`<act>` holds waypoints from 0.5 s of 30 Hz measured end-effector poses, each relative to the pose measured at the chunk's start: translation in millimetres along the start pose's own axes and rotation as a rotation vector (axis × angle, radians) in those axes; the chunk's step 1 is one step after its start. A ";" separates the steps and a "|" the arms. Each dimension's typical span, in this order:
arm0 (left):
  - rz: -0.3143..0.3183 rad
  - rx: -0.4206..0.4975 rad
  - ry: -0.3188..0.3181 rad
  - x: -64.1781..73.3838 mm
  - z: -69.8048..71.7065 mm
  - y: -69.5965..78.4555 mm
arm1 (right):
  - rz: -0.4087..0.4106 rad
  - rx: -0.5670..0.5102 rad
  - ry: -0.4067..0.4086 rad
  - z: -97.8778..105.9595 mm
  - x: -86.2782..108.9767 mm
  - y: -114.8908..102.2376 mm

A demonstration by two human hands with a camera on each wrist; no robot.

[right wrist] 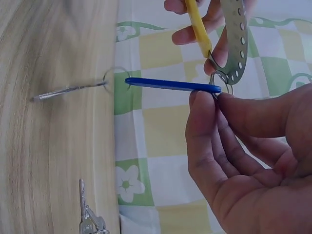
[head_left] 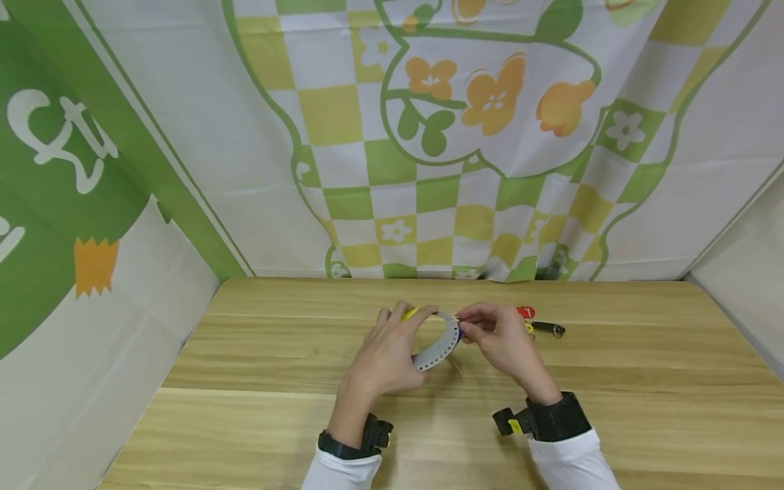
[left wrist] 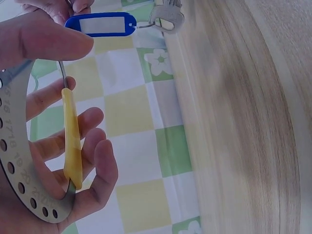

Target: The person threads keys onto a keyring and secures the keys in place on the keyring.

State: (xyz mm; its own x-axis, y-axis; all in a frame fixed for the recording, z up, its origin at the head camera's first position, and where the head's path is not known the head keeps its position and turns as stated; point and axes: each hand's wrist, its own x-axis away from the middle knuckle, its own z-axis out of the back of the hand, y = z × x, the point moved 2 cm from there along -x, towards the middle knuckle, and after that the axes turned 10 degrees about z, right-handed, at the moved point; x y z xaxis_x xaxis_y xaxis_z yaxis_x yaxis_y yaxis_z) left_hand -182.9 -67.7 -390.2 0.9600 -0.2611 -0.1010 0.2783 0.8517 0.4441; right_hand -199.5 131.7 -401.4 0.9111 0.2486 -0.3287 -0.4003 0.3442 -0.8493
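Observation:
My left hand (head_left: 386, 350) grips a grey curved metal plate (head_left: 442, 346) with a row of numbered holes along its edge. Across the plate's open side runs a yellow handle (left wrist: 73, 141), which the fingers reach behind. Beside the plate's right edge, my right hand (head_left: 502, 337) pinches the end of a blue key tag (right wrist: 170, 85) between thumb and fingertips. A thin metal ring (right wrist: 222, 78) there touches or overlaps the plate's end; whether it passes through a hole I cannot tell. From the tag's other end hangs a silver key (left wrist: 168, 17) on a ring.
Behind the right hand on the wooden table (head_left: 275, 422) lie a red tag (head_left: 525, 312) and a black tag (head_left: 547, 327), with a bit of yellow (head_left: 529, 328) between them. Loose keys (right wrist: 87, 219) show in the right wrist view. A patterned curtain (head_left: 392, 204) borders the table's far edge.

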 end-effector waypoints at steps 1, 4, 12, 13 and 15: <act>0.000 0.001 -0.001 0.0 0.1 0.1 | 0.005 0.002 0.007 -0.6 -0.3 -0.1; -0.003 0.005 0.001 -0.2 -0.1 0.0 | 0.029 0.038 0.036 -3.4 -1.0 -1.6; -0.003 0.008 0.013 0.0 -0.2 -0.2 | 0.044 0.118 0.098 -7.7 -0.5 -3.0; -0.005 0.010 0.012 0.0 -0.4 0.0 | 0.049 0.139 0.101 -8.3 0.0 -3.3; -0.006 0.015 0.010 0.0 -0.7 0.3 | 0.077 0.186 0.108 -9.5 0.6 -4.3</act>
State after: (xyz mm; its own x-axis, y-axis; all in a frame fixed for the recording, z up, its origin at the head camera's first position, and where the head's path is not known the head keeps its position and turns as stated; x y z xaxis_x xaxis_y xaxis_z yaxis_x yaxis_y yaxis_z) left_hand -182.8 -67.1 -390.7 0.9586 -0.2616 -0.1128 0.2838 0.8429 0.4571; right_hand -196.3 121.8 -401.9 0.8785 0.1857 -0.4401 -0.4709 0.4915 -0.7326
